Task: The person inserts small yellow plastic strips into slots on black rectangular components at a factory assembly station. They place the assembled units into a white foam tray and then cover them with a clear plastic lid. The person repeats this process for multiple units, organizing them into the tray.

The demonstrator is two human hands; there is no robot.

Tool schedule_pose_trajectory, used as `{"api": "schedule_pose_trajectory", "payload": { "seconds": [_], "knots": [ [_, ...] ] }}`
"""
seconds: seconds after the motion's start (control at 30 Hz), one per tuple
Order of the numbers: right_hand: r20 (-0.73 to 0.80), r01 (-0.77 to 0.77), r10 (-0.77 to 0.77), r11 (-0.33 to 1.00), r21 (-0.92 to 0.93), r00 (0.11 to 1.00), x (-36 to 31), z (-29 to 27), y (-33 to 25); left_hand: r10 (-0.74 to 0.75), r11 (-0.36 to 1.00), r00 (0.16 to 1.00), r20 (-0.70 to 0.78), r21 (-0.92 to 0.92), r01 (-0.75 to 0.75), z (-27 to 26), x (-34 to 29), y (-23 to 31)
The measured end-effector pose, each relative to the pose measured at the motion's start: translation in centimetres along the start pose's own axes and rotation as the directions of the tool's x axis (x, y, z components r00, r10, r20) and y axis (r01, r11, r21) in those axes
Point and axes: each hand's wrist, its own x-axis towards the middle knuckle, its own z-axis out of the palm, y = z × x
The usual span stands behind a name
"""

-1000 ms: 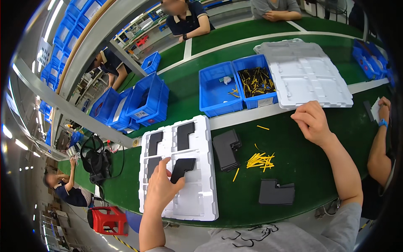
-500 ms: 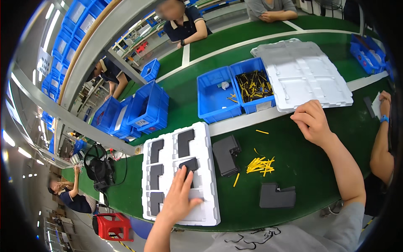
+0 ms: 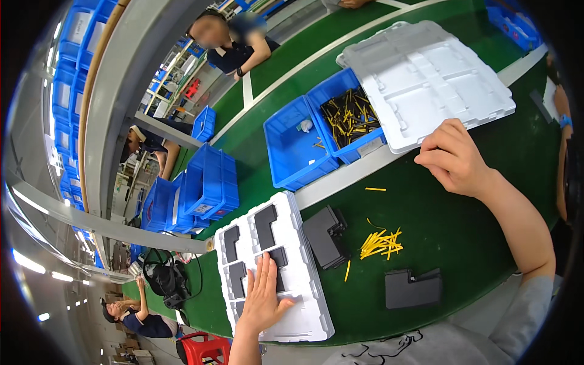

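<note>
My left hand point(image 3: 264, 303) lies with stretched fingers on an L-shaped black piece point(image 3: 279, 257), pressing it into a pocket of the white moulded tray point(image 3: 309, 292). More such pieces, among them one black piece point(image 3: 266, 226) at the far end, sit in other pockets. My right hand point(image 3: 456, 159) is raised over the table, beside the near edge of a stack of white trays point(image 3: 435, 79). Its fingers are curled together; whatever they may hold is hidden. Between the hands lie a pile of yellow sticks point(image 3: 381, 244), a stack of black pieces point(image 3: 325, 236) and another black stack point(image 3: 412, 288).
Beyond the tray stand a blue bin point(image 3: 301, 143) with a few bits inside and a blue bin of black and yellow sticks point(image 3: 350, 118). More blue bins point(image 3: 210, 182) and a black bag point(image 3: 165, 277) are at left. Other people sit around the green table point(image 3: 365, 316).
The black piece under my left hand was tilted and now lies flatter in its pocket. My left fingers have flattened out. My right hand stays curled, and the whole view has turned.
</note>
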Motion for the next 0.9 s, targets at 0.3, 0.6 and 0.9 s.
{"api": "schedule_pose_trajectory", "payload": {
  "seconds": [0.3,0.6,0.9],
  "knots": [
    [-0.045,-0.024,0.021,0.997,-0.074,0.999,0.3,0.0,0.1,-0.016,0.966,0.983,-0.185,-0.257,-0.033,-6.0,3.1,3.4],
    [-0.025,-0.24,0.24,0.955,-0.175,0.97,-0.3,0.5,0.9,0.229,0.968,0.968,-0.105,-0.083,-0.238,-4.7,10.8,6.0],
    [0.045,-0.224,0.237,0.954,-0.2,0.971,-0.3,0.5,1.0,0.177,0.969,0.97,-0.167,-0.145,-0.202,-4.1,9.5,6.9]
  ]
}}
